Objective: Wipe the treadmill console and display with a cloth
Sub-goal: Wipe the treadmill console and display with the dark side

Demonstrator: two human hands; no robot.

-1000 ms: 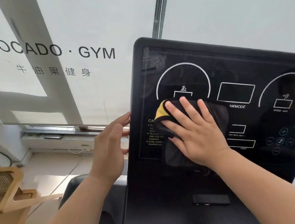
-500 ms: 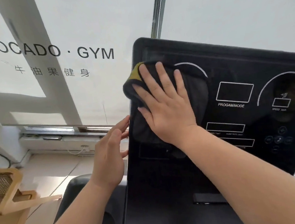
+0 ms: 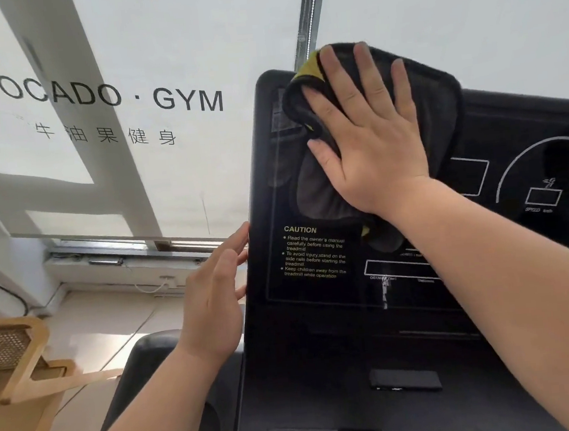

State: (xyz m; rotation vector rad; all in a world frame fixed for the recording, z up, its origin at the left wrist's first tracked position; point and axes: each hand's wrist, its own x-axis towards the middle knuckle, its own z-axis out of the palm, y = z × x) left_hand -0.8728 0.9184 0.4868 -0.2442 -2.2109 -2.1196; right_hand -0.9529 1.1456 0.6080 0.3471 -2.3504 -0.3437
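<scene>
Your right hand (image 3: 368, 132) lies flat, fingers spread, on the cloth (image 3: 438, 98) and presses it against the top left corner of the console (image 3: 322, 349); part of the cloth passes over the top edge. Your left hand (image 3: 212, 307), fingers straight and holding nothing, touches the console's left edge. It seems best to press evenly with the whole palm and wipe in overlapping lines toward the right edge, past the speed dial (image 3: 544, 175).
</scene>
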